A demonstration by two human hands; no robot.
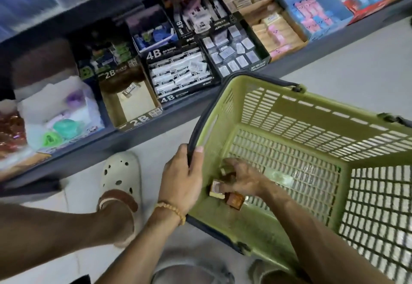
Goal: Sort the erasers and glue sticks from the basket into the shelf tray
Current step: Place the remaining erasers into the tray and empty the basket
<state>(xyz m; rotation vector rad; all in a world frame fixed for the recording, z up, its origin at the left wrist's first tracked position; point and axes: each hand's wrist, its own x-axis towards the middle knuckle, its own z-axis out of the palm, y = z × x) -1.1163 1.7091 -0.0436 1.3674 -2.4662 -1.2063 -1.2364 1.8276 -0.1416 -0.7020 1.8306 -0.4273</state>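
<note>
Item: green basket (289,114), tilted toward us, standing on the pale floor (334,45) in front of a low shelf (133,132). Our left hand (180,183) is curled around the dark rim handle at the basket's near-left corner, steadying it. Our right hand (238,179) reaches down inside that same corner, fingers bent over a small cluster of erasers (234,199); it appears to be pinching at least one block, though blur hides exactly how many it grips. The erasers lie directly under and just below the right hand, against the basket's left wall, so the right hand is plainly the nearer; their long axes cannot be told. A pale wrapped piece rests on the basket bottom just right of the hand; what it is we cannot tell. No glue stick is identifiable. Destination, in our judgement: the nearly bare 2B tray (133,105) at the shelf's front edge, up and left of the basket, holding a couple of small blocks. Neighbouring trays marked 4B are full. A white clog is on the floor left of the basket.
</note>
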